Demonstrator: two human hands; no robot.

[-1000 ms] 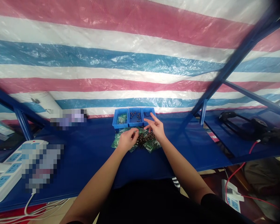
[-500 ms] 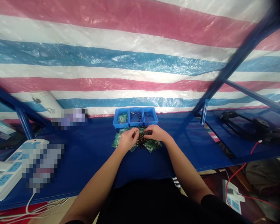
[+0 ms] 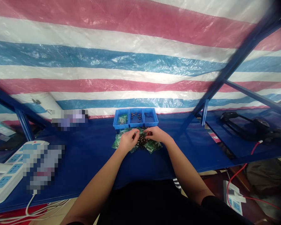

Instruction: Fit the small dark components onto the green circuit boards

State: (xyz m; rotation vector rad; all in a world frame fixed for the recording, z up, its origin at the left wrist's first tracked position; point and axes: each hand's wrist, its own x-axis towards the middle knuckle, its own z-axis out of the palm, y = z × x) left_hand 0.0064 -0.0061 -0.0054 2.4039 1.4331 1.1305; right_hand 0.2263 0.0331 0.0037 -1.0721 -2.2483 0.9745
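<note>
Both my hands rest on a heap of small dark parts [image 3: 142, 140] and green plastic bags [image 3: 152, 146] on the blue table [image 3: 89, 156]. My left hand [image 3: 127, 141] is curled, fingertips pinched over the heap. My right hand [image 3: 155, 134] is curled too, fingertips meeting the left hand's; what they pinch is too small to name. Just behind the heap stand three joined blue bins [image 3: 135, 118]: the left one holds green bags, the middle and right ones hold small dark parts.
White power strips [image 3: 4, 178] with cables lie at the left table edge. Blue frame bars [image 3: 224, 75] slant up at right, and a black device [image 3: 245, 125] with a red cable sits on the right table. A striped tarp [image 3: 131, 56] hangs behind.
My right hand, raised and open over the right bin a second ago, came down onto the heap and curled shut beside my left hand. The left hand stayed put.
</note>
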